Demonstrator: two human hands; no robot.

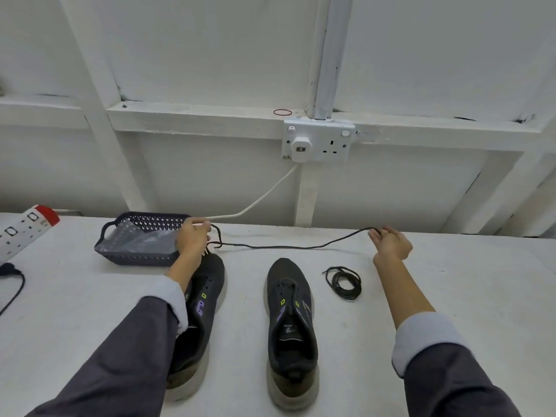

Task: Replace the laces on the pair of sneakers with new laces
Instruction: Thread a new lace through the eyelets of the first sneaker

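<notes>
Two dark sneakers stand on the white table, toes pointing away from me: the left sneaker [201, 314] partly under my left forearm, the right sneaker [291, 326] in the middle, with no lace in its eyelets. A long black lace [288, 247] stretches above the table beyond the toes. My left hand [192, 236] pinches its left end, where it loops near the basket. My right hand [391, 244] pinches its right end. A second black lace [344, 282] lies coiled on the table right of the right sneaker.
A dark plastic basket [120, 254] holding a clear bag sits at the back left, touching my left hand. A power strip [22, 230] and a black cable [13, 284] lie at the far left. A wall socket [317, 142] with a white cable is behind the table.
</notes>
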